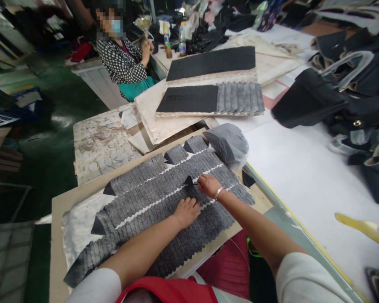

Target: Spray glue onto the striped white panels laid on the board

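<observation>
Rows of overlapping grey fabric-like pieces (139, 195) with zigzag edges lie on a board (60, 219) in front of me. Some ends show black, among them a black corner (109, 189) at the left. My left hand (187, 212) rests palm down on the middle rows, fingers stretched over the pieces. Just beyond it, my right hand (209, 186) is closed in a pinch above the rows. A small black pointed flap (188, 181) stands up beside its fingertips, with a thin dark bit between them. What exactly the fingers hold is hidden.
A clear plastic bag (229, 145) with dark contents sits at the board's far corner. Boards with black pieces (189, 99) lie beyond. Black handbags (309, 99) stand at right on the white table (290, 164). A masked co-worker (123, 63) sits far left near bottles (182, 40).
</observation>
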`<state>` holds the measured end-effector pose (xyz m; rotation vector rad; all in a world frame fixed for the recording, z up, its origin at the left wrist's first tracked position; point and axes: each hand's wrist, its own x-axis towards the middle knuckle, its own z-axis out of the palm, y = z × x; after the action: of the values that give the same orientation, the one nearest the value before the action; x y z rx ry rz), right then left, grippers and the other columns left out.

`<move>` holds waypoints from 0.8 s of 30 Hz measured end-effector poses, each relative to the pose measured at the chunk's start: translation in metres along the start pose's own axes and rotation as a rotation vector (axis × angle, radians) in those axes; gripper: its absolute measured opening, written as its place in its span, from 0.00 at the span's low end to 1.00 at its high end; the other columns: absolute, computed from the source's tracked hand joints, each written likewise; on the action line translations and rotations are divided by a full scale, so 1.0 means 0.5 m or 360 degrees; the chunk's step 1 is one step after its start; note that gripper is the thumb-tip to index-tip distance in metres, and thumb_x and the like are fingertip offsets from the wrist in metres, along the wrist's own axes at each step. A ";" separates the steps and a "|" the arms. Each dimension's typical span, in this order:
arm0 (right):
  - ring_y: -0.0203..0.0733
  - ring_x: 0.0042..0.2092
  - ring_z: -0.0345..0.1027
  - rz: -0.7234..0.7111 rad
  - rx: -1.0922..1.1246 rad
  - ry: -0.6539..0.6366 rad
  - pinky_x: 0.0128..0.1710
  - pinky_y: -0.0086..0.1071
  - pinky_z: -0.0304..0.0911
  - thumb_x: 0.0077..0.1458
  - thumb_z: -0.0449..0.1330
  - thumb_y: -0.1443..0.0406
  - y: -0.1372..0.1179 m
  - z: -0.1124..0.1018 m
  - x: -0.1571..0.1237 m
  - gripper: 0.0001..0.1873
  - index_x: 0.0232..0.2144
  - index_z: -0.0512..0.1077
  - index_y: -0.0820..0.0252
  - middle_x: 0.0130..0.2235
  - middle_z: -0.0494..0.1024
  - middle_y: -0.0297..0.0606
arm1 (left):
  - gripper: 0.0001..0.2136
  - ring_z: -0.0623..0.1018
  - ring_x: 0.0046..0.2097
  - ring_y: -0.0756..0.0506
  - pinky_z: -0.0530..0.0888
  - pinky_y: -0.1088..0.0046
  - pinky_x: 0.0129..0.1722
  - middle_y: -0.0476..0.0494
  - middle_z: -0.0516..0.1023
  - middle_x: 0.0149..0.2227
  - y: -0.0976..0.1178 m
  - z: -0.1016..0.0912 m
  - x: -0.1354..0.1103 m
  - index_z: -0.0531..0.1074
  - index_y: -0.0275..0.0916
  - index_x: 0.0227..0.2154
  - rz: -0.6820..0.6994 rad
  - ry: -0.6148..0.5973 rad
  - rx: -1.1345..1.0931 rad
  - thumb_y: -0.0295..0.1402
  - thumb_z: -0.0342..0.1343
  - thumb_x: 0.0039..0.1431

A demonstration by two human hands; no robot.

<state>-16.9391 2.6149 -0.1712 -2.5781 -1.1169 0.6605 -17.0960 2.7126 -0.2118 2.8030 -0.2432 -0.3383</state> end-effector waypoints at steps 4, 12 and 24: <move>0.41 0.44 0.69 0.0191 0.0478 0.0149 0.47 0.41 0.65 0.62 0.58 0.62 0.025 -0.021 0.007 0.09 0.36 0.72 0.64 0.41 0.75 0.38 | 0.17 0.68 0.50 0.36 0.67 0.58 0.46 0.34 0.70 0.49 0.003 -0.003 0.003 0.68 0.38 0.51 -0.0004 -0.0006 -0.0022 0.41 0.49 0.63; 0.36 0.34 0.71 0.0179 0.1882 0.0303 0.40 0.37 0.69 0.60 0.57 0.53 -0.003 -0.057 -0.006 0.17 0.31 0.68 0.62 0.30 0.73 0.32 | 0.23 0.70 0.51 0.40 0.67 0.59 0.53 0.36 0.71 0.50 0.005 -0.032 -0.001 0.68 0.40 0.49 -0.0636 0.0302 -0.1514 0.49 0.56 0.56; 0.38 0.35 0.78 0.0298 0.2834 -0.0486 0.35 0.26 0.71 0.44 0.71 0.56 -0.158 0.024 -0.191 0.15 0.29 0.71 0.55 0.25 0.74 0.27 | 0.22 0.77 0.30 0.49 0.73 0.73 0.31 0.48 0.77 0.33 -0.080 -0.151 -0.161 0.71 0.40 0.44 -0.0921 0.0282 -0.3653 0.31 0.66 0.43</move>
<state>-17.0517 2.5984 -0.1208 -0.9996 -0.0127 1.2595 -17.1485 2.7874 -0.1383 0.5275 0.6294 -0.1795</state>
